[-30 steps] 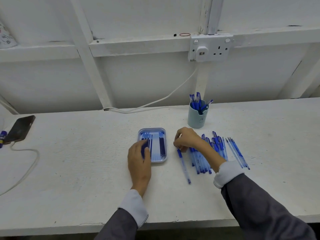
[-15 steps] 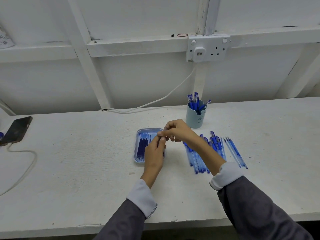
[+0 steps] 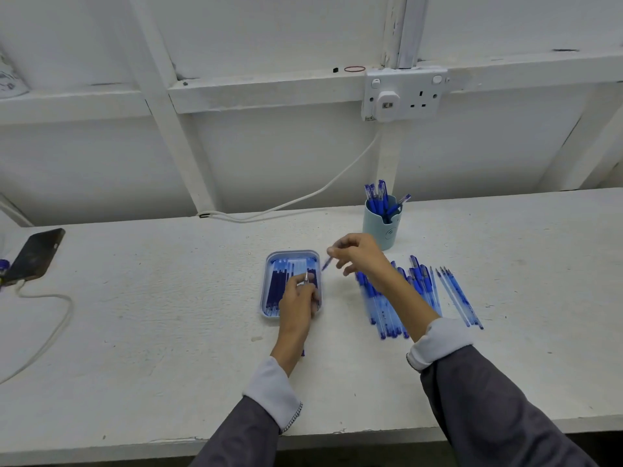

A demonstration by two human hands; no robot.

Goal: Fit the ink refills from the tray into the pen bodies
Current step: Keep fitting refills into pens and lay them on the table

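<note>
On the white tabletop (image 3: pixel 168 298), a blue tray (image 3: pixel 265 291) of ink refills (image 3: pixel 277 286) is set near a row of pen bodies (image 3: pixel 387 308), to their left. Over the tray, a slender item (image 3: pixel 306 277) with a metal tip is gripped by the curled left hand (image 3: pixel 298 299); whether it is a body or a refill cannot be told. A small blue part (image 3: pixel 326 263), blurred, is pinched by the right hand (image 3: pixel 362 254).

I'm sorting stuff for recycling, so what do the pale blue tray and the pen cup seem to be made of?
The shallow pale blue rectangular tray looks like matt moulded plastic: rounded corners, even colour. The pale blue round pen cup looks like smooth plastic too, with a faint moulded mark; silicone is possible.
</note>
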